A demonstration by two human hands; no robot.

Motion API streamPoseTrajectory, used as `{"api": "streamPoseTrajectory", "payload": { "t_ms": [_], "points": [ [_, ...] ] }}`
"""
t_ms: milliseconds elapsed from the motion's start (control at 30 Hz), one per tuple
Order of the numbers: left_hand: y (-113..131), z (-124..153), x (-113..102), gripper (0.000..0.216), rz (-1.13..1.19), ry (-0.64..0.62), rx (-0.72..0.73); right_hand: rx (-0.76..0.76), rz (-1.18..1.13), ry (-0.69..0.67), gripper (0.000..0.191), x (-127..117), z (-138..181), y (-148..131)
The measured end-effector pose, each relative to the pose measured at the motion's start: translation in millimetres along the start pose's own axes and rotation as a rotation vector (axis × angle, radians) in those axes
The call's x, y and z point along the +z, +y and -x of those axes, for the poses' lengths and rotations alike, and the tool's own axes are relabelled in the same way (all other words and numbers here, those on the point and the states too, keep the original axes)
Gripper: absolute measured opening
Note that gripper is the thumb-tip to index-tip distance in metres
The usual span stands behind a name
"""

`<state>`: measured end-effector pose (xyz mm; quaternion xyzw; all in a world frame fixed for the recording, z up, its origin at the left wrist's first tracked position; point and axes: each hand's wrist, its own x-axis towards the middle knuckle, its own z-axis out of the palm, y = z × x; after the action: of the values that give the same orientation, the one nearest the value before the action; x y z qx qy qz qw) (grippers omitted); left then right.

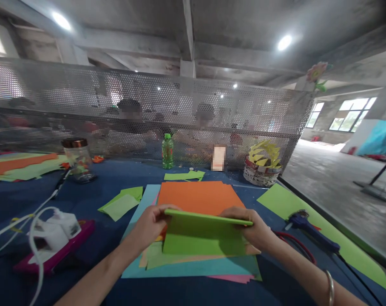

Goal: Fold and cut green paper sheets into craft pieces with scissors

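A green sheet of craft foam or paper (205, 238) is raised above the stack, folded or bent along its upper edge. My left hand (156, 221) pinches its upper left corner, thumb on the near side. At the upper right corner my right hand (250, 227) grips the same sheet, its fingers partly hidden behind it. Under the sheet lies a stack of coloured sheets, an orange sheet (196, 193) on top and a light blue sheet (138, 265) sticking out at the lower left.
A glue gun (314, 233) rests on a green sheet (355, 250) at the right. To the left lies a pink power strip (81, 238) with white plugs and cables. Behind stand a lidded jar (80, 163), a green bottle (168, 153) and a woven basket (261, 172), before a perforated metal screen (180, 102).
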<state>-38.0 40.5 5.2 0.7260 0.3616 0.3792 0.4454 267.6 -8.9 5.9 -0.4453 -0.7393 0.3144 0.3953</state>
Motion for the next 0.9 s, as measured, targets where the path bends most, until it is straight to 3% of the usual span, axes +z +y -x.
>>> {"api": "streamPoseTrajectory", "payload": {
  "t_ms": [133, 233, 367, 533, 667, 900],
  "points": [
    [-8.8, 2.5, -7.9, 0.044, -0.376, -0.176, 0.095, -0.150, 0.341, -0.140, 0.032, -13.7, -1.3, 6.9],
    [-4.0, 5.2, -8.6, 0.047, -0.528, -0.215, 0.118, -0.217, 0.501, -0.278, 0.033, -20.3, -2.6, 8.4],
    [11.1, 8.3, -2.4, 0.040, -0.404, -0.221, 0.156, -0.252, 0.558, -0.356, 0.033, -22.3, -3.3, 0.8],
    [21.0, 12.0, 7.9, 0.042, -0.248, -0.448, 0.235, -0.334, 0.536, -0.373, 0.036, -19.5, -2.2, -5.7],
    [26.8, 16.0, 12.8, 0.046, -0.176, -0.559, 0.220, -0.306, 0.556, -0.342, 0.039, -18.8, -1.2, -0.6],
    [47.5, 25.5, 18.0, 0.035, 0.060, -0.607, 0.172, -0.292, 0.536, -0.351, 0.040, -20.4, -2.0, -1.8]
  ]
}}
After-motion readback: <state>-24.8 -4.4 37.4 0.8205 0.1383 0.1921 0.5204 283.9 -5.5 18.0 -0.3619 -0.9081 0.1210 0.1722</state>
